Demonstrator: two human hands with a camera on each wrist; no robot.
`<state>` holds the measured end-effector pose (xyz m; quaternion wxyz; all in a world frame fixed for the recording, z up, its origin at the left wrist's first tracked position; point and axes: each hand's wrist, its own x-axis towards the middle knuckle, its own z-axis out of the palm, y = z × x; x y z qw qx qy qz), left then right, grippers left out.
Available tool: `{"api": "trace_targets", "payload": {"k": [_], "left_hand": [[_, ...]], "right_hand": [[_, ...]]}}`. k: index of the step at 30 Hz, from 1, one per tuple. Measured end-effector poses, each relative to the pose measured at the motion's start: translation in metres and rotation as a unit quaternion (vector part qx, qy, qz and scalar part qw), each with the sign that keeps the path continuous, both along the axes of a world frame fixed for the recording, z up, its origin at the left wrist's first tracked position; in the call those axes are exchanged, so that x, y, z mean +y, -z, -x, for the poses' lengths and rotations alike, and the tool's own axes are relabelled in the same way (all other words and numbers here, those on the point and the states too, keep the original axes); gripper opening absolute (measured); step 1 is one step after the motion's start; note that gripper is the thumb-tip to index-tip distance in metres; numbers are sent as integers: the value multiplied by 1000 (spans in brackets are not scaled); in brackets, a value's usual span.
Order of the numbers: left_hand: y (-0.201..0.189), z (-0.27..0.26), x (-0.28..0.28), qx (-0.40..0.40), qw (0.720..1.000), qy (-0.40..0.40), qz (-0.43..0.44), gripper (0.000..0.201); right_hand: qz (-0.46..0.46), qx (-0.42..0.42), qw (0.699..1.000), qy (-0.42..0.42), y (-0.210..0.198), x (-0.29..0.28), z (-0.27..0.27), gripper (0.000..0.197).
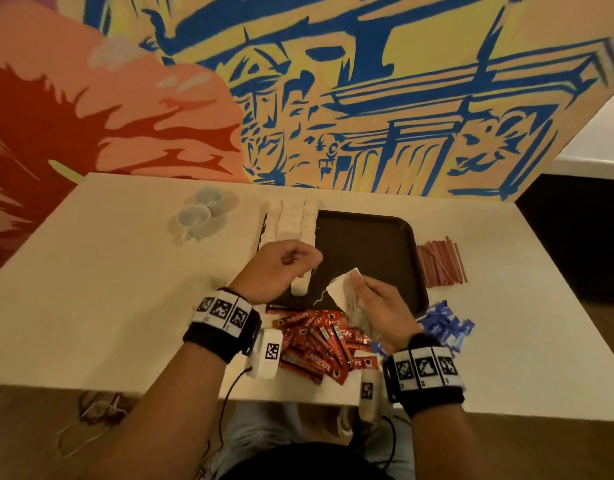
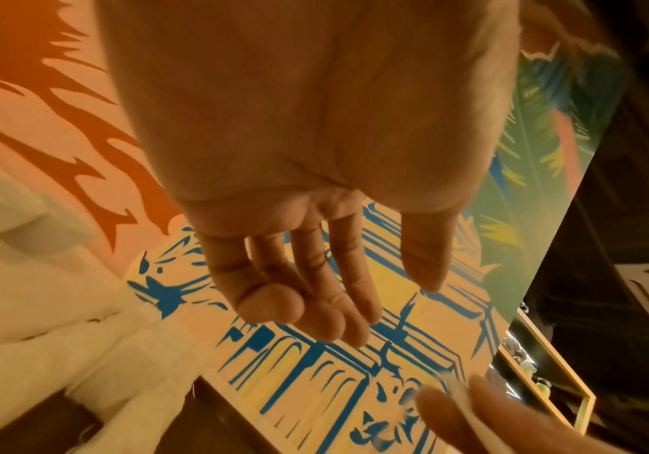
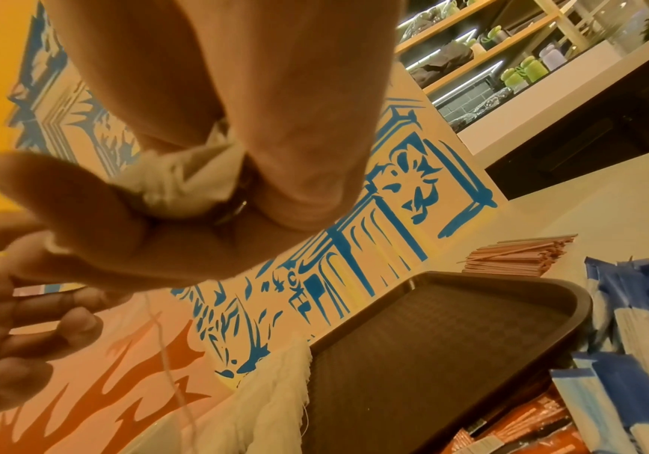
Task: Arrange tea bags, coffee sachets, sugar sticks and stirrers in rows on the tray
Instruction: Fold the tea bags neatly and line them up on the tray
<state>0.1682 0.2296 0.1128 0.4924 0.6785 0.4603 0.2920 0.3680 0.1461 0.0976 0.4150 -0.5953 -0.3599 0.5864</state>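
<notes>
1. Nearest the table's front edge lies a loose heap of red foil coffee sachets [image 1: 319, 341], with blue-and-white paper sugar sticks [image 1: 444, 323] piled to its right, none yet on the tray
2. Just beyond them the right hand [image 1: 378, 306] has thumb and fingers pinched on a white paper tea bag [image 1: 343, 285], its thin string [image 1: 319, 299] dangling over the near edge of the dark brown plastic tray [image 1: 395, 230]
3. The left hand [image 1: 281, 268] hovers beside it, fingers loosely curled; it may be touching the string, but blur hides this
4. Under the left hand, rows of white tea bags [image 1: 291, 220] run away from the person along the tray's left side. The held bag lies right of the rows' near end, so the gap is leftward and slightly forward
5. Farthest right, thin reddish wooden stirrers [image 1: 440, 265] lie bundled off the tray, and two white ceramic cups [image 1: 201, 209] sit far left
</notes>
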Motion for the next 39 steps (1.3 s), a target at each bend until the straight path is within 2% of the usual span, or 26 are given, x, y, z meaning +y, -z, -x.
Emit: {"api": "trace_targets", "payload": {"k": [5,8,12,15,19,23,29,32,35,39], "left_hand": [[16,-11,-39,38,998,26,35,35],[24,-15,-51,57,998,18,8,20],[23,-12,-55,37,999,-8,-7,5],[22,-9,-55,20,1000,-16,6,4],[22,-9,-53,-13,997,-48,53,5],[20,-8,-51,-35,993,-56,100,12],[17,-9,-52,-35,997,-4,67,11],[18,-7,-44,-26,999,-8,42,5],[16,-2,-32,-12,999,-35,29,13],[1,9,-8,7,998,-66,-5,8]], "right_hand": [[-38,-31,998,-32,1,-17,5,41],[-18,-19,999,-47,1,-24,7,44],[-9,-11,999,-51,4,-27,6,47],[6,2,998,-55,3,-27,4,45],[7,26,998,-50,-1,-26,4,28],[-21,8,998,-56,0,-27,1,24],[-48,-56,994,-84,-4,-24,-1,34],[-28,-64,994,-87,0,-18,-1,30],[15,-67,997,-38,9,-9,-4,27],[78,29,995,59,22,0,-15,23]]}}
